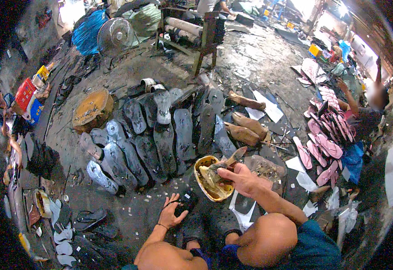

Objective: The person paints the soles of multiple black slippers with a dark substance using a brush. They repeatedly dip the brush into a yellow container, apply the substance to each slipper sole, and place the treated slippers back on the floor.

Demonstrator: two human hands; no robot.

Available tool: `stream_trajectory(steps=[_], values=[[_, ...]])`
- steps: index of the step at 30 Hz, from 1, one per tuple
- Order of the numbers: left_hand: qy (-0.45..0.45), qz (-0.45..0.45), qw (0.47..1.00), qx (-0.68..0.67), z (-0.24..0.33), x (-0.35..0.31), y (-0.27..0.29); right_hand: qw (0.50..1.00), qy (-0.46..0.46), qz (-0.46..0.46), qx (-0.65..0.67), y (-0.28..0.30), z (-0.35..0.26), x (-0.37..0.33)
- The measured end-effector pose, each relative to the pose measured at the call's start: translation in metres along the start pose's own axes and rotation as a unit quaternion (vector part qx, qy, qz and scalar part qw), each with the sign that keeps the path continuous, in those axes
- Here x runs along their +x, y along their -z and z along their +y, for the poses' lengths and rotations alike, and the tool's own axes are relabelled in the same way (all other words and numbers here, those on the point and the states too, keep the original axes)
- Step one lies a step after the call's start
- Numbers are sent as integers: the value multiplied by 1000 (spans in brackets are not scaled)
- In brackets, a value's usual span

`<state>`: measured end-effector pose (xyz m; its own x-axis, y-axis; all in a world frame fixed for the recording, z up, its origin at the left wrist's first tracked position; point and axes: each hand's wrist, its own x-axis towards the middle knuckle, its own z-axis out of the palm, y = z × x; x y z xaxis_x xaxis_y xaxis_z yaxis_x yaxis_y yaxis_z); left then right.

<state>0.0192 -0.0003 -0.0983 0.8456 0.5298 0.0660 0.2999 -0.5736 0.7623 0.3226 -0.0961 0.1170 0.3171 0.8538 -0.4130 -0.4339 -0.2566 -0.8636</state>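
My right hand (243, 181) grips a brush (235, 156) with a wooden handle. The brush's bristle end is in a yellow tub (204, 163) smeared with a pale, glue-like paste. Lower and to the left, my left hand (171, 215) has its thumb and fingers around a black sandal strap (186, 201); part of it crosses the fingers, and its outline blends into the dark floor. Beyond the hands lie many dark sole-shaped pieces (163, 144) in rows, some with a whitish, wet-looking coating (114, 155). Brown foot-shaped lasts (246, 130) rest behind the tub.
A round wooden block (93, 108) stands beyond the soles at left. Pink sandals (325, 146) are heaped at right near another person (376, 96). Black sandals (90, 219) lie at lower left. A fan (115, 35) and a wooden stand (204, 42) are farther back.
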Motion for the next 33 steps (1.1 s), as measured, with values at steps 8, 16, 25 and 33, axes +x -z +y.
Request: stream_trajectory(steps=[8,16,25,33], values=[[78,18,966,-247,2,51,10,978,142,-42,-145,-38,12,46],[56,153,695,-700,66,76,69,836,403,-176,-327,-88,11,34],[195,190,752,-600,94,71,88,886,337,-7,-319,-64,12,78],[240,267,753,-552,75,48,48,845,382,19,-375,-82,18,83]])
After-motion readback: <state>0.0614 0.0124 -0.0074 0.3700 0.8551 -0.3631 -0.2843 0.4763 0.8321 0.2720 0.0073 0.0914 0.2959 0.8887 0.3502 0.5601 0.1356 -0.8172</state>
